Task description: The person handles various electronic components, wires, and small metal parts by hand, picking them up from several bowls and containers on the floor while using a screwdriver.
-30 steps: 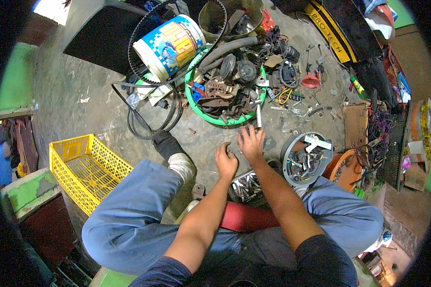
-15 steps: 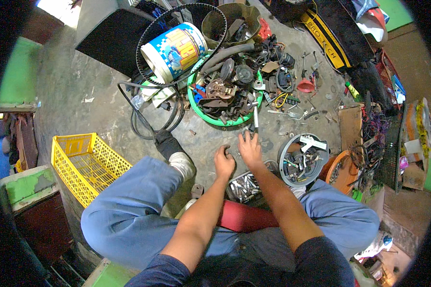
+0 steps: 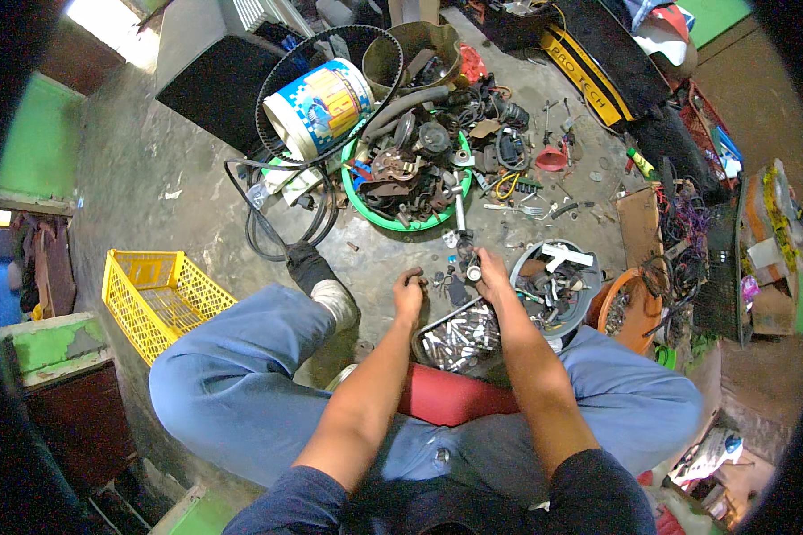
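While small metal part (image 3: 474, 271) was pinched in right hand (image 3: 486, 275), left hand (image 3: 409, 292) was curled, contents untellable; part judged hard, light, slippery, best gripped across sides.

This is a messy repair workshop. Past the fingers (image 3: 469, 267) sits a green tub of greasy metal parts (image 3: 408, 174), rubber belts (image 3: 281, 85), and scattered tools (image 3: 544, 201).

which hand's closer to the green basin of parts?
Right. The right hand sits just below the green basin, under its lower right rim, fingers closed around a small part. The left hand is lower and farther from the rim.
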Demonstrator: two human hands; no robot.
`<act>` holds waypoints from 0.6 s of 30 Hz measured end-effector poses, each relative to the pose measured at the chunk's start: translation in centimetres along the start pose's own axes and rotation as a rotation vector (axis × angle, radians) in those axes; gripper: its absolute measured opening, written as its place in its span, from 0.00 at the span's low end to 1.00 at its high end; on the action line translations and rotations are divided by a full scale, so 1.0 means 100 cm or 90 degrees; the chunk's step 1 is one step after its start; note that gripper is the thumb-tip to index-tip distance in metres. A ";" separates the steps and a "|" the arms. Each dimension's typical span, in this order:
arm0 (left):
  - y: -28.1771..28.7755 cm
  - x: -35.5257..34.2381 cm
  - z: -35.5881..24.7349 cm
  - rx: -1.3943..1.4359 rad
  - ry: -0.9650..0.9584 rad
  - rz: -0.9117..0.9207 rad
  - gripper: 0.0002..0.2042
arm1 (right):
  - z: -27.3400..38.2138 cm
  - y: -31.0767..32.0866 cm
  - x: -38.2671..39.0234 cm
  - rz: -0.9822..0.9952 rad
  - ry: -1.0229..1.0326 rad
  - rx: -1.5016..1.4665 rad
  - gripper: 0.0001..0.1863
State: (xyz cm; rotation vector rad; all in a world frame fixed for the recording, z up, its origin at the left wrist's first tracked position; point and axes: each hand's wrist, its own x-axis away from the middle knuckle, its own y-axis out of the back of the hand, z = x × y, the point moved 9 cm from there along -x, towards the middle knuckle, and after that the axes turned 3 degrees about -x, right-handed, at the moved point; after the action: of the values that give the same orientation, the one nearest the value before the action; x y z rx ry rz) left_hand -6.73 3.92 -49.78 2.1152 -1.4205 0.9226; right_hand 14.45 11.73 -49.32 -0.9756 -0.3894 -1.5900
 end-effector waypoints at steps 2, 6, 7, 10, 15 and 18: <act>-0.021 0.009 -0.005 0.133 0.071 0.054 0.17 | 0.001 -0.001 0.005 0.026 0.004 -0.071 0.15; -0.050 0.026 -0.012 0.263 0.161 0.140 0.24 | 0.011 -0.036 0.031 0.097 0.045 -0.017 0.16; -0.061 0.031 -0.015 0.298 0.180 0.163 0.25 | 0.013 -0.038 0.036 0.096 0.083 0.046 0.16; -0.073 0.024 -0.019 0.407 0.152 0.189 0.26 | 0.022 -0.059 0.057 0.097 0.203 0.285 0.17; -0.074 0.016 -0.022 0.484 0.126 0.208 0.25 | 0.031 -0.078 0.079 0.092 0.282 0.493 0.16; -0.065 0.006 -0.017 0.499 0.123 0.149 0.22 | 0.044 -0.102 0.100 0.162 0.388 0.552 0.17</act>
State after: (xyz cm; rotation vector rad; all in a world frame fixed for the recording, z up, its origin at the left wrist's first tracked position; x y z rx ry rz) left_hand -1.10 7.13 -48.05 2.2869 -1.3524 1.9748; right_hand 6.81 11.16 -36.50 0.1276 -0.4381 -1.2094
